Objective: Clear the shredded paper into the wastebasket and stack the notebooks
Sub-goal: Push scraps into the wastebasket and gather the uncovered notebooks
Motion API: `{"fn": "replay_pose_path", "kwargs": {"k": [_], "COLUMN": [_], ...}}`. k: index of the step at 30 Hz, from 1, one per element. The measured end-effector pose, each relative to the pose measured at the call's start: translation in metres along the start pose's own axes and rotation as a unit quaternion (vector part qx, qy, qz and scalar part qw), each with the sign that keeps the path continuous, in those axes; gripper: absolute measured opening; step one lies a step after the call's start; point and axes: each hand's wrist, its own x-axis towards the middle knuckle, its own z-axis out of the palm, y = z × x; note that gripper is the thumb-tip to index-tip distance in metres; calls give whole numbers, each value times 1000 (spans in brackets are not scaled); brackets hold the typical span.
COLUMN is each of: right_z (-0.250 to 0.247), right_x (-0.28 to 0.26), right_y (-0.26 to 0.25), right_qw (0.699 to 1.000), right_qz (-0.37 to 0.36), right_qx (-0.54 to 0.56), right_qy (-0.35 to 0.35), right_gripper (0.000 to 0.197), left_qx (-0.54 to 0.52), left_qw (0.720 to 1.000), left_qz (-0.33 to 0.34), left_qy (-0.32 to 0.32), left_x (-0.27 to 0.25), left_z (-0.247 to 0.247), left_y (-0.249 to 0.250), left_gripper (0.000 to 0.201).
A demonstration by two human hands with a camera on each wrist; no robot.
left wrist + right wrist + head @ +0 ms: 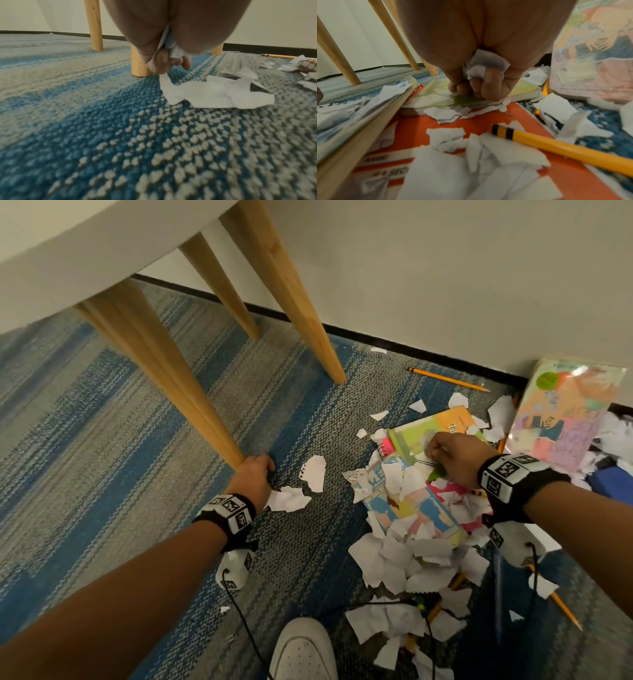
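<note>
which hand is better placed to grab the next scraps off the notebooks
Right. The right hand, already gripping scraps, sits on the green notebook amid the pile; the left hand is off by the table leg.

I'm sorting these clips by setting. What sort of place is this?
Probably an office or classroom corner: striped blue-grey carpet with a black baseboard, wooden table legs, and notebooks, pencils and torn paper on the floor.
</note>
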Motion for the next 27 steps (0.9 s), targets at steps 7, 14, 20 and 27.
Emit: {"fn": "replay_pose_path", "kwargs": {"k": [7,14,20,27], "right_z": [-1,-5,-15,-22], "right_x": [-6,-11,-18,-33], "right_y": [-1,0,12,20], "right_qw": [1000,1000,1000,1000], "right_qz": [6,1,15,18], "right_qx": [6,-2,-10,0], "right_qy": [-5,-6,1,16], "right_gripper": [18,18,19,20], "left_qx": [56,71,-38,161], "left_qw": [997,994,995,981], "left_qz": [58,83,87,101], "left_qy": [11,-20,1,-32], "left_x": [-27,-17,-1,-1], "left_z": [30,31,14,42], "left_y": [0,6,27,54], "left_gripper": [67,26,62,66]}}
